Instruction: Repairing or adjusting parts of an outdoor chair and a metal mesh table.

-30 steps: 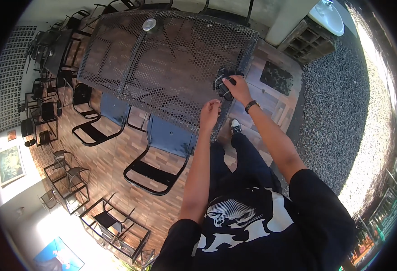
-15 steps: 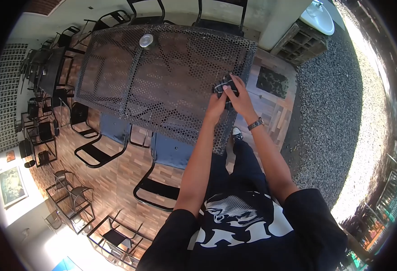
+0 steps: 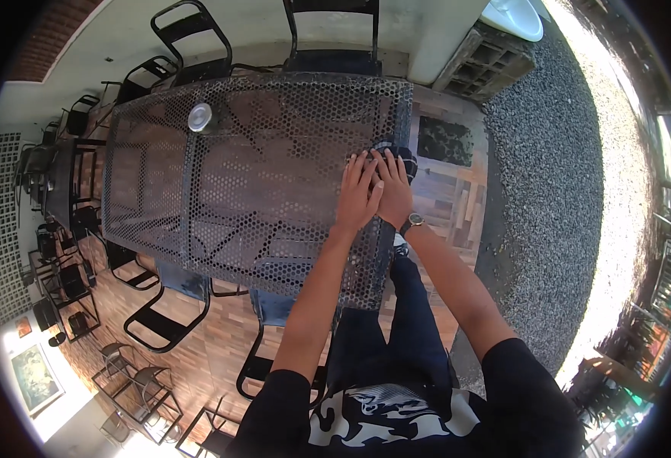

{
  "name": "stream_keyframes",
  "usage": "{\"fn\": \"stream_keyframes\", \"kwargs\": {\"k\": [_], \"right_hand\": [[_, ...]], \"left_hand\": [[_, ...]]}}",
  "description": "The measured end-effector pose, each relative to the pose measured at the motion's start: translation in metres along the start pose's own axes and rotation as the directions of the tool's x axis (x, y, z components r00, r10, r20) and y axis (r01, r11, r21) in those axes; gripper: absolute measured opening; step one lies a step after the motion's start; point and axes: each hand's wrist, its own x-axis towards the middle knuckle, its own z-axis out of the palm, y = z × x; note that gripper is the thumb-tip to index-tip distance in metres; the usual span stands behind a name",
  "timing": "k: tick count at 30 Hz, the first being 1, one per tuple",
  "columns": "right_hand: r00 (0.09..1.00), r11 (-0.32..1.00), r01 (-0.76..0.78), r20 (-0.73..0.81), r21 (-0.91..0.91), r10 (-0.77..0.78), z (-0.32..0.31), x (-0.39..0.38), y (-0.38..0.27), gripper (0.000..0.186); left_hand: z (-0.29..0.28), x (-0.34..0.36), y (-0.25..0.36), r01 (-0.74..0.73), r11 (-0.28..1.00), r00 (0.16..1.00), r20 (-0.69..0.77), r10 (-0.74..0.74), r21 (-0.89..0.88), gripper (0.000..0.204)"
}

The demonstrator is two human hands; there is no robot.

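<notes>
A dark cloth with pale checked lines point(image 3: 407, 162) lies bunched near the right end of the perforated metal table point(image 3: 274, 183). Flat on top of it rests my left hand point(image 3: 359, 195), fingers stretched out and pointing away from me. Beside it, my right hand point(image 3: 393, 191) also presses on the cloth with its fingers extended, the two hands touching at the thumbs. Much of the cloth is hidden under my palms. A round silver-lidded container point(image 3: 200, 117) stands toward the far left of the table top.
Black metal chairs point(image 3: 331, 38) stand along the far side, and others with blue seats point(image 3: 183, 278) on the near side. Right of the table are a dark floor mat point(image 3: 445, 141), grey gravel point(image 3: 545, 183) and a white basin point(image 3: 514, 17) on a wooden stand.
My hands were closed around the bunched cloth; now they lie flat on it with fingers stretched out. The view has shifted, with the far chairs showing more fully.
</notes>
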Motion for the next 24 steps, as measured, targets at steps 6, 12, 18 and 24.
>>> {"fn": "stream_keyframes", "kwargs": {"k": [6,12,18,24], "right_hand": [[0.995,0.973,-0.073,-0.054,0.217,0.087,0.007,0.034,0.009,0.063],[0.987,0.957,-0.121,-0.073,0.265,0.145,0.004,0.040,0.004,0.056],[0.994,0.993,-0.108,-0.030,0.037,0.109,0.009,0.044,0.007,0.060],[0.992,0.987,-0.115,-0.037,0.111,0.119,0.013,0.043,0.006,0.060]], "left_hand": [[0.004,0.035,-0.005,0.028,0.983,0.998,-0.049,-0.037,-0.181,0.051],[0.000,0.033,-0.015,-0.045,0.979,0.998,-0.060,0.034,-0.200,0.070],[0.003,0.034,-0.012,-0.024,0.980,0.997,-0.073,0.010,-0.196,0.078],[0.004,0.026,-0.005,-0.128,0.984,0.986,-0.119,0.113,-0.124,0.069]]}}
